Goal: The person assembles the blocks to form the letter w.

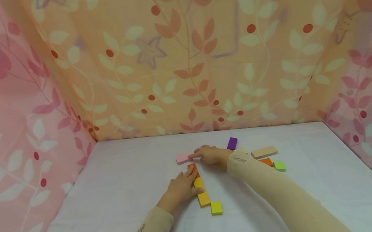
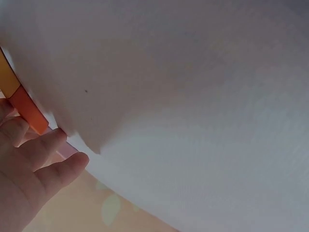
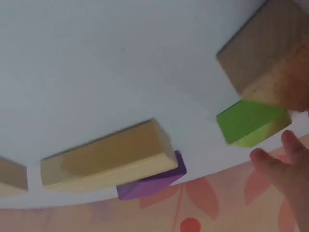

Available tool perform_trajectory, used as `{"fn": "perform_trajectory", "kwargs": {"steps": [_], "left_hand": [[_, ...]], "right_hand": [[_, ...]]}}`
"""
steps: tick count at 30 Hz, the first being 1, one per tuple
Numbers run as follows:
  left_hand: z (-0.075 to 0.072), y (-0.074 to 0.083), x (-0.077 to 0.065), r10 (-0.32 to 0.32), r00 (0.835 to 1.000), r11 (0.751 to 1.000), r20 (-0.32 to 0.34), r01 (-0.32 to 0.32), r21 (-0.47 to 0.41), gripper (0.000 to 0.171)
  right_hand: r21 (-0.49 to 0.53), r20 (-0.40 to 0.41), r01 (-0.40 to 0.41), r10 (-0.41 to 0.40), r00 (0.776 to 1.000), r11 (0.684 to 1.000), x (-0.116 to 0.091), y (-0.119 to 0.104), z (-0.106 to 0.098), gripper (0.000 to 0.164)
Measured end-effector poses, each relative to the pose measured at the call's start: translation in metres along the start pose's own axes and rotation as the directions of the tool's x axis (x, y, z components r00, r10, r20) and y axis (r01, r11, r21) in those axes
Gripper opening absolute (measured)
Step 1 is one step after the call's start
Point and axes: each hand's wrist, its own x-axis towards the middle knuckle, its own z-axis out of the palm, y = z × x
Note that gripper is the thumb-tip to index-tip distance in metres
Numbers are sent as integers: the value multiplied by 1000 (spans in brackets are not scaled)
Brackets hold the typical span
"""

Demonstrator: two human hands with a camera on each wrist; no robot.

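In the head view my left hand (image 1: 182,186) lies over a row of an orange block (image 1: 191,167) and yellow blocks (image 1: 203,199). Its fingertips touch the orange block and its thumb reaches a yellow one. The left wrist view shows loosely extended fingers beside the orange block (image 2: 30,112). My right hand (image 1: 210,155) reaches across the far side of the table, its extended index finger touching the right end of a pink block (image 1: 183,159). In the right wrist view, two fingertips (image 3: 263,157) are close to a green block (image 3: 253,121); the rest of that hand is out of frame.
A yellow-green cube (image 1: 216,208) sits near the row's front end. Right of the right hand are a purple block (image 1: 232,143), a wooden block (image 1: 264,152), an orange block (image 1: 266,162) and a light green cube (image 1: 279,166). Floral cloth walls (image 1: 182,92) enclose the white table (image 1: 124,161).
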Motion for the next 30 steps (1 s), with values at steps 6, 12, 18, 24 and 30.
{"fn": "perform_trajectory", "kwargs": {"steps": [6,12,18,24,30], "left_hand": [[0,0,-1,11,1000,1000,-7,-11,-12,77],[-1,1,-2,11,1000,1000,-3,-11,-24,77],[1,3,-1,-4,1000,1000,5,4,-19,78],[1,4,-1,-3,1000,1000,2,3,-10,77],[-3,2,-2,6,1000,1000,-11,-6,-3,76]], "right_hand": [[-127,-218,-6,-22,976,992,6,17,-8,30],[-81,-171,-20,6,985,997,10,19,-4,49],[-142,-247,-62,25,969,988,14,13,4,34],[-107,-307,-69,33,951,992,10,16,6,34],[105,-396,6,36,917,994,-14,18,-4,33]]}}
